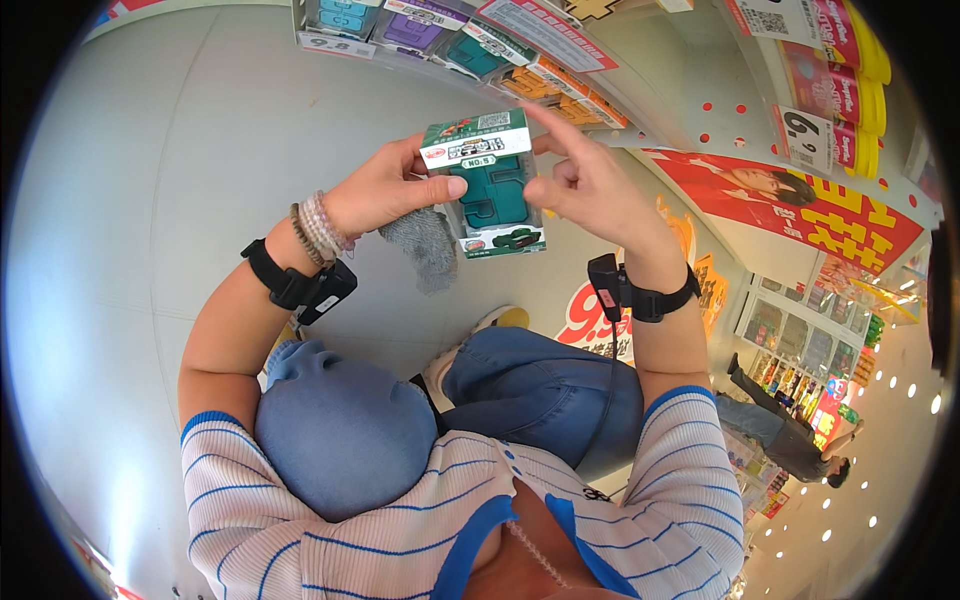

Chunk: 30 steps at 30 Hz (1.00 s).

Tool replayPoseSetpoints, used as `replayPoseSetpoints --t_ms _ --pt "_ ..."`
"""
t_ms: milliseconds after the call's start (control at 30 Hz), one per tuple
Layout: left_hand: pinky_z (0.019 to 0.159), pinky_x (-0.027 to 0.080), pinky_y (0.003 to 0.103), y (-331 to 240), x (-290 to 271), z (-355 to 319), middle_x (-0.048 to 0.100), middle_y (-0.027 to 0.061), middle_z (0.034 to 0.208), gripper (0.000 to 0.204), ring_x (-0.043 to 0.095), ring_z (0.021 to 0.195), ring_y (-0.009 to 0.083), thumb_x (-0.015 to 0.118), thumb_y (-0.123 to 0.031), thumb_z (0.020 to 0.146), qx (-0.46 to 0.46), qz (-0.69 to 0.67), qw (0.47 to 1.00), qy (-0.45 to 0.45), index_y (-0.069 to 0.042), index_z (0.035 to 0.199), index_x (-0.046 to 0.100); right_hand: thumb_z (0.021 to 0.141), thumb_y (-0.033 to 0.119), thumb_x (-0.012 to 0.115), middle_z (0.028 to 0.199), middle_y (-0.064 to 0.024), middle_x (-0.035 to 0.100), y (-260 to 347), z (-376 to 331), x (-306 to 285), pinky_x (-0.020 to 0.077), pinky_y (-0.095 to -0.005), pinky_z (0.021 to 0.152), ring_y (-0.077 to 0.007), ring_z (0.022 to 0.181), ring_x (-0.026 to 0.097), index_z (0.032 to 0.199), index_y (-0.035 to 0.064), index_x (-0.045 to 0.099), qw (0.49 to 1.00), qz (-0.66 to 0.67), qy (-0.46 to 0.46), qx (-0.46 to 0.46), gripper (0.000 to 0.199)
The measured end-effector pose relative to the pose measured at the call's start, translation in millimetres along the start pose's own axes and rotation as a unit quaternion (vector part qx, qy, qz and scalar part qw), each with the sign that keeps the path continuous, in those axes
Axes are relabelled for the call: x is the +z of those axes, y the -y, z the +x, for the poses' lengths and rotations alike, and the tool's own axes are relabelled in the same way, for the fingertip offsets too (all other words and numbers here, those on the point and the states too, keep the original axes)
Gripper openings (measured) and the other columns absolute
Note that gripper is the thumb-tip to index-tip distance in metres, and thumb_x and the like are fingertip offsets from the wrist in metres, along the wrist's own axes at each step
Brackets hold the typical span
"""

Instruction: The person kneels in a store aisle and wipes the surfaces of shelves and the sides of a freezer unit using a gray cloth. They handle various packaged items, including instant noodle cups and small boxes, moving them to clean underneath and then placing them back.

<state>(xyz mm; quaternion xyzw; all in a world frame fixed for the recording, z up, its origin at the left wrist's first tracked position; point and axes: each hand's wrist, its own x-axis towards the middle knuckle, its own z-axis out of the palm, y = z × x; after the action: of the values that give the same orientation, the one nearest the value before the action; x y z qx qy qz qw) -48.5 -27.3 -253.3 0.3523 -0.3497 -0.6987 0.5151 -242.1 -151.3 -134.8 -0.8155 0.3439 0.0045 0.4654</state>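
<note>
Small green-and-white box [486, 168], clear front, teal blocky piece [497, 200] inside, tilted slightly, held up between fingers [440, 189]

Both arms are bent at the elbow and reach forward, so that the two hands come near each other. The left forearm [225, 325] slants inward to a nearly straight left wrist [325, 225]; the left hand [390, 190] is closed in a grip, its thumb [437, 190] pointing right, its other fingers partly hidden. The right forearm [665, 335] stands steeper. On the right hand [600, 195], the index finger [556, 130] extends, while other fingers curl.
</note>
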Motion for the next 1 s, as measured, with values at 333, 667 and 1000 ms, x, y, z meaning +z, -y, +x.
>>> replayPoseSetpoints --t_ms 333,667,1000 --pt "0.076 0.049 0.03 -18.7 20.2 -24.0 0.059 0.0078 0.112 0.058 0.056 0.094 0.0173 0.07 -0.03 0.082 0.012 0.219 0.976 -0.005 -0.009 0.132 0.049 0.073 0.006 0.077 0.116 -0.0103 0.06 35.1 -61.4 -68.2 0.0504 -0.0294 0.08 -0.0173 0.097 0.062 0.123 0.0036 0.048 0.889 -0.162 -0.35 -0.245 0.058" --pt "0.065 0.05 0.031 5.7 12.8 -29.0 0.062 0.0091 0.104 0.05 0.057 0.069 0.019 0.071 -0.029 0.081 0.065 0.285 0.956 0.031 -0.008 0.123 0.056 0.08 0.014 0.073 0.112 -0.0099 0.059 -15.5 -12.0 -70.1 0.0468 -0.0262 0.07 -0.0155 0.087 0.058 0.12 0.0017 0.049 0.848 -0.226 -0.451 -0.162 0.047" --pt "0.062 0.049 0.031 4.1 8.5 -30.2 0.064 0.0084 0.1 0.048 0.055 0.065 0.017 0.072 -0.028 0.078 0.014 0.279 0.96 0.022 -0.007 0.119 0.058 0.089 0.018 0.065 0.116 -0.007 0.058 -35.2 26.2 -82.0 0.0441 -0.0248 0.083 -0.0128 0.103 0.053 0.124 0.0013 0.047 0.909 0.056 -0.387 -0.142 0.043"
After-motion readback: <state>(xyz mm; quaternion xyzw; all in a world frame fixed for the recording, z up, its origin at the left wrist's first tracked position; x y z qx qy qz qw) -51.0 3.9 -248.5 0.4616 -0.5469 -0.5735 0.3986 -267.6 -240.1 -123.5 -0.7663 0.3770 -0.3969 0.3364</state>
